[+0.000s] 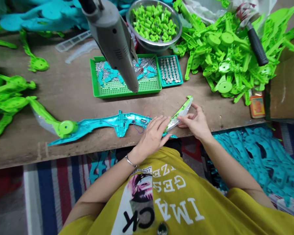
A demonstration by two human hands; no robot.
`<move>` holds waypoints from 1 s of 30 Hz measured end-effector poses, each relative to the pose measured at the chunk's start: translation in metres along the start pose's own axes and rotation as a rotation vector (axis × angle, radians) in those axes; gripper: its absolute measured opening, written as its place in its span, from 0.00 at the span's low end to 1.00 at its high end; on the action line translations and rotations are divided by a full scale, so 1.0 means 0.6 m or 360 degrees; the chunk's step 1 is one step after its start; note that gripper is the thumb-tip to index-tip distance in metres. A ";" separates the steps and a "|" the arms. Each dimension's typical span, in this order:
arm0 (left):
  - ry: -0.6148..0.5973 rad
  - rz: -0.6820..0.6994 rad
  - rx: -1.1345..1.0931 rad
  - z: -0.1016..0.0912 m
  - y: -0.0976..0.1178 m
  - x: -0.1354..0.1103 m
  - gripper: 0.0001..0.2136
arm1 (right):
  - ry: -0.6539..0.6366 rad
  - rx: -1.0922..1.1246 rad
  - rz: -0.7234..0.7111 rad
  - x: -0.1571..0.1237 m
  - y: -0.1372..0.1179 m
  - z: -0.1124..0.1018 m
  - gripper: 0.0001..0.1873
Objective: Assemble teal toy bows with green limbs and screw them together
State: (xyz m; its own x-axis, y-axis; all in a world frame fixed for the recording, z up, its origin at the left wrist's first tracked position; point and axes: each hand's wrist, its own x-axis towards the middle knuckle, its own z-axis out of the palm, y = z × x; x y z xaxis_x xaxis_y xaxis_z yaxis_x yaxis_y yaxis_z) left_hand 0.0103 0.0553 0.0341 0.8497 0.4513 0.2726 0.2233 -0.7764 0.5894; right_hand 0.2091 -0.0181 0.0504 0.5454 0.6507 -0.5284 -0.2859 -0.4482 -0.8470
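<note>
A blue toy bow half (100,122) lies along the front of the table, its inner side up, with thin wires and small metal parts showing near the middle. A green limb (67,128) with a round hub sits at its left end. My left hand (155,132) is closed over the right end, fingers and thumb resting across the joint and hiding it. Angled up from there is a second green limb (189,100) with a translucent plastic strip (178,119) along it. Between thumb and fingers, my right hand (195,122) pinches this strip's edge.
A grey electric screwdriver (115,42) hangs over a green tray (127,92) of screws and blue pieces. Beside it are a small tray of round metal pieces (171,70) and a steel bowl (154,45) of green caps. Green parts (220,62) and a black-handled hammer (257,44) lie right.
</note>
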 end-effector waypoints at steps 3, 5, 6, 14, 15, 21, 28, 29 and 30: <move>0.0007 0.0017 0.0028 0.002 -0.002 -0.001 0.25 | -0.0007 -0.0024 0.0004 -0.002 0.005 0.001 0.58; 0.0013 0.0031 0.0039 0.004 -0.005 -0.002 0.23 | -0.0032 -0.0045 0.0008 -0.002 0.008 -0.002 0.59; 0.0021 0.0035 0.0041 0.005 -0.006 -0.002 0.21 | -0.0052 -0.0063 0.0007 0.000 0.008 -0.005 0.58; 0.0092 0.0057 0.0100 0.011 -0.013 -0.001 0.18 | 0.0215 -0.0078 -0.0102 0.072 -0.019 -0.059 0.28; 0.0093 0.0055 0.0096 0.011 -0.013 -0.001 0.18 | 0.0234 -0.0066 -0.0118 0.081 -0.023 -0.064 0.26; 0.0102 0.0049 0.0100 0.011 -0.013 0.000 0.18 | 0.0214 -0.0188 -0.0034 0.110 -0.040 -0.068 0.22; 0.0176 0.0097 0.0182 0.014 -0.017 -0.001 0.18 | 0.0106 -0.0414 -0.0075 0.108 -0.050 -0.064 0.15; 0.0187 0.0106 0.0182 0.015 -0.019 -0.002 0.19 | 0.0103 -0.0442 -0.0109 0.101 -0.052 -0.063 0.14; 0.0198 0.0118 0.0188 0.016 -0.022 -0.002 0.20 | 0.0106 -0.0482 -0.0178 0.093 -0.056 -0.064 0.12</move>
State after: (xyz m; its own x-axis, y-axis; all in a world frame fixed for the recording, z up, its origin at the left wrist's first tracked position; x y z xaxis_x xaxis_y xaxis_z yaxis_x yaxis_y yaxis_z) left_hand 0.0110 0.0605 0.0187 0.8020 0.4361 0.4082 0.2230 -0.8526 0.4727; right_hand 0.2795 0.0098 0.0518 0.6136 0.6690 -0.4196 0.0206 -0.5447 -0.8384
